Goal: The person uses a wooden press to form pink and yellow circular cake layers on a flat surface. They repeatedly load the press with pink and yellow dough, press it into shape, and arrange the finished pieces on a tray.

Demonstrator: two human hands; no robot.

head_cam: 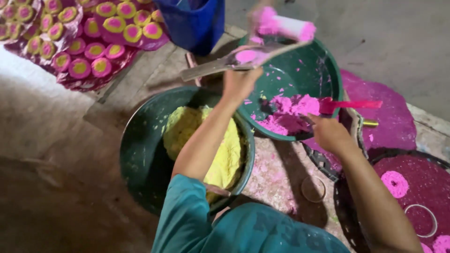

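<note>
The teal sleeve (187,220) lies closest to the lens, and from it the left arm reaches out over the green basin of yellow dough (140,154). The left hand (240,84) has its fingers closed on the handle end of a flat metal scraper (220,65), held up above the two basins; a smear of pink sits on the blade just beyond the fingers. Further past them, something pink and white (281,24) is blurred, and I cannot tell what it is. The right hand (330,133) holds a red spatula (349,105), fingers folded round its handle, its blade pushed into the pink dough (290,112) at the near wall of the second green basin (323,61).

Judging by how things lie, a good deal is done: a sheet of finished pink-and-yellow rounds (84,42) lies well beyond the left fingers, and to the right of the right fingers a dark round tray (422,187) carries a pink ring (395,183) and an empty metal ring mould (421,220). Both basins hold plenty of dough, so much shaping seems left.
</note>
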